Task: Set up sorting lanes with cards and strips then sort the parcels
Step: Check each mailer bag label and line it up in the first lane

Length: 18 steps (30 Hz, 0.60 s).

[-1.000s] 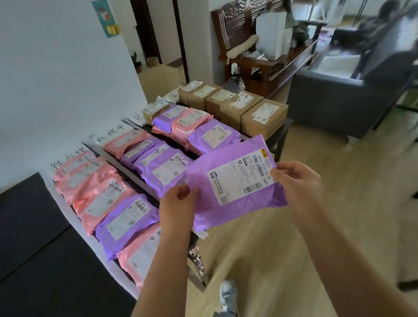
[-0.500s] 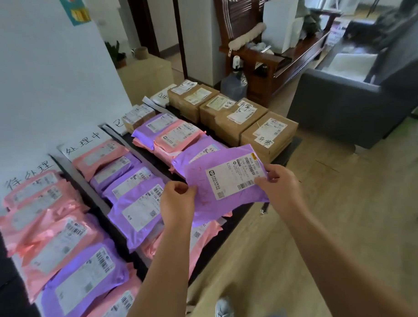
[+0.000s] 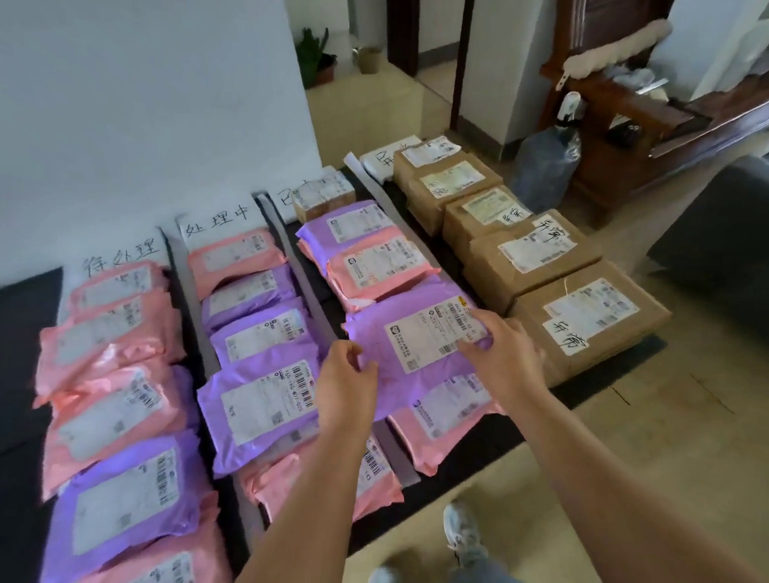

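Over the third lane, the left hand [image 3: 346,375] pinches the purple mailer's [image 3: 419,329] left edge and the right hand [image 3: 500,352] grips its right edge; it rests on a pink mailer [image 3: 444,424], between a grey strip [image 3: 312,300] and cardboard boxes [image 3: 593,327].

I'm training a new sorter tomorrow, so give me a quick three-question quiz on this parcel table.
1. True or false: the left hand and the right hand both hold the purple mailer.
2. The rightmost lane holds: A pink mailers, B brown boxes, C purple mailers.
3. Fill in: the held mailer is over the ___ lane from the left.
Key: 1 true; 2 B; 3 third.
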### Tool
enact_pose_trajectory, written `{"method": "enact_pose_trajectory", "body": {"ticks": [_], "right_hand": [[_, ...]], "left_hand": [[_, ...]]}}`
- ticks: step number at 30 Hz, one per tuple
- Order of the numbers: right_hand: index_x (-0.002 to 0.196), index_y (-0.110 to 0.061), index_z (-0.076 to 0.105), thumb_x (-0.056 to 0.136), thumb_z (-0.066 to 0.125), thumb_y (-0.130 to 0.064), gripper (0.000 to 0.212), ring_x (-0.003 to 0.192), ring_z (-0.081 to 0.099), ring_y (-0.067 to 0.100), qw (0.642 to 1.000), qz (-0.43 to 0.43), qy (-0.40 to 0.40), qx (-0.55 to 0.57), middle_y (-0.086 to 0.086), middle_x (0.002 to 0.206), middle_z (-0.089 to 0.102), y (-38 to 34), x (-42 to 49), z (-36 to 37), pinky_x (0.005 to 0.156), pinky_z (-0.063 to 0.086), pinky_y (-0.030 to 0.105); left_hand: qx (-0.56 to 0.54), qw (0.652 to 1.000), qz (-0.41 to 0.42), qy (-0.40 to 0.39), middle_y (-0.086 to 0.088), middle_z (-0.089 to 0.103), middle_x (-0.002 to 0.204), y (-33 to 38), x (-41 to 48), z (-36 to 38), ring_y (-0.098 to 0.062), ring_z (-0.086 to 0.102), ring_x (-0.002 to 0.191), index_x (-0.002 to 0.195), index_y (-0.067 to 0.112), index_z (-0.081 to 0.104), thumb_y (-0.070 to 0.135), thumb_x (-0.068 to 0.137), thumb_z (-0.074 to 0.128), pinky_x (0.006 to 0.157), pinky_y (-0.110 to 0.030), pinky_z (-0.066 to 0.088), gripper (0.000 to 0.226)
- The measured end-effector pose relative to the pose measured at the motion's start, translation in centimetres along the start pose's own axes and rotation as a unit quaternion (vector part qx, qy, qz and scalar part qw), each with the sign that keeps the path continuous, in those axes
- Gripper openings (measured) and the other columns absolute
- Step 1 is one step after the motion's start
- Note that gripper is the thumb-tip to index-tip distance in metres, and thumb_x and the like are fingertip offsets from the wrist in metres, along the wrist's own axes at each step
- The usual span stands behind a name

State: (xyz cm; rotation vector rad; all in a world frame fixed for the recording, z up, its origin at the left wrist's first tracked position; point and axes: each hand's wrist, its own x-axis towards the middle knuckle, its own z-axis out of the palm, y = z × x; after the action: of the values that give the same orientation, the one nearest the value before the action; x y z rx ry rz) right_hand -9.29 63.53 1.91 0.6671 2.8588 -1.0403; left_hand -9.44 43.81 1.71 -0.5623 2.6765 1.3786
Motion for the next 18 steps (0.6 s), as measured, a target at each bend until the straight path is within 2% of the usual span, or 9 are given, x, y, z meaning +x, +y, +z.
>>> {"method": "enact_pose_trajectory", "body": {"ticks": [3, 6, 9, 12, 14, 16, 18], "right_hand": [[0.14, -0.041, 0.046, 0.095, 0.062, -0.035, 0.048, 0.11, 0.055, 0.018, 0.998, -0.046, -0.034, -0.033, -0.004, 0.121, 0.054, 0.7, 3.3, 0.3, 0.11, 0.025, 0.047], [0.147, -0.038, 0.038, 0.096, 0.061, -0.036, 0.056, 0.121, 0.05, 0.022, 0.985, -0.106, -0.07, -0.113, 0.001, 0.132, 0.051, 1.3, 5.6, 0.8, 0.11, 0.027, 0.048], [0.152, -0.033, 0.03, 0.094, 0.063, -0.03, 0.067, 0.143, 0.029, 0.026, 0.962, -0.202, -0.067, -0.174, 0.004, 0.154, 0.032, 1.5, 7.0, 1.2, 0.117, 0.024, 0.049], [0.156, -0.029, 0.02, 0.093, 0.059, -0.016, 0.075, 0.153, 0.006, 0.023, 0.923, -0.31, -0.095, -0.21, 0.003, 0.165, 0.012, 1.3, 7.9, 1.9, 0.122, 0.004, 0.045], [0.158, -0.03, 0.008, 0.094, 0.058, -0.017, 0.082, 0.154, -0.003, 0.021, 0.903, -0.337, -0.135, -0.232, 0.001, 0.167, 0.003, 1.2, 8.3, 2.5, 0.123, -0.003, 0.044], [0.158, -0.033, 0.003, 0.095, 0.056, -0.019, 0.084, 0.154, -0.005, 0.02, 0.897, -0.339, -0.162, -0.235, 0.0, 0.168, 0.002, 1.3, 8.6, 3.0, 0.125, 0.002, 0.048], [0.158, -0.035, 0.004, 0.096, 0.053, -0.019, 0.08, 0.154, -0.003, 0.02, 0.898, -0.332, -0.176, -0.227, -0.001, 0.168, 0.004, 1.5, 8.8, 3.3, 0.125, 0.004, 0.05]], "left_hand": [[0.04, 0.999, -0.006, 0.008, -0.005, 0.064, 0.113, 0.6, 1.1, 1.8, -0.027, 0.062, 0.099, 0.122, 0.019, 0.057, 0.015, 0.09, 0.065, 0.079, -0.036, 0.048, 0.034], [0.081, 0.997, 0.001, 0.005, -0.01, 0.06, 0.116, 0.8, 1.8, 3.4, -0.031, 0.06, 0.103, 0.129, 0.017, 0.056, 0.014, 0.088, 0.064, 0.086, -0.04, 0.048, 0.041], [0.126, 0.991, 0.002, 0.034, -0.012, 0.053, 0.119, 0.5, 1.8, 4.6, -0.034, 0.055, 0.109, 0.13, 0.015, 0.055, 0.017, 0.088, 0.066, 0.09, -0.042, 0.047, 0.044], [0.216, 0.97, 0.061, 0.088, -0.013, 0.05, 0.124, 0.2, 1.3, 5.5, -0.036, 0.047, 0.114, 0.129, 0.013, 0.058, 0.016, 0.085, 0.07, 0.093, -0.045, 0.043, 0.045], [0.276, 0.949, 0.116, 0.096, -0.012, 0.047, 0.142, 0.0, 1.5, 6.0, -0.036, 0.042, 0.127, 0.135, 0.013, 0.055, 0.012, 0.085, 0.068, 0.103, -0.047, 0.038, 0.052], [0.318, 0.935, 0.144, 0.065, -0.006, 0.034, 0.157, -0.3, 1.7, 6.5, -0.03, 0.029, 0.143, 0.147, 0.018, 0.044, 0.009, 0.09, 0.06, 0.115, -0.045, 0.027, 0.059], [0.338, 0.93, 0.143, 0.036, -0.003, 0.024, 0.162, -0.6, 2.0, 7.0, -0.026, 0.018, 0.149, 0.154, 0.02, 0.032, 0.008, 0.093, 0.051, 0.119, -0.04, 0.016, 0.064]]}}
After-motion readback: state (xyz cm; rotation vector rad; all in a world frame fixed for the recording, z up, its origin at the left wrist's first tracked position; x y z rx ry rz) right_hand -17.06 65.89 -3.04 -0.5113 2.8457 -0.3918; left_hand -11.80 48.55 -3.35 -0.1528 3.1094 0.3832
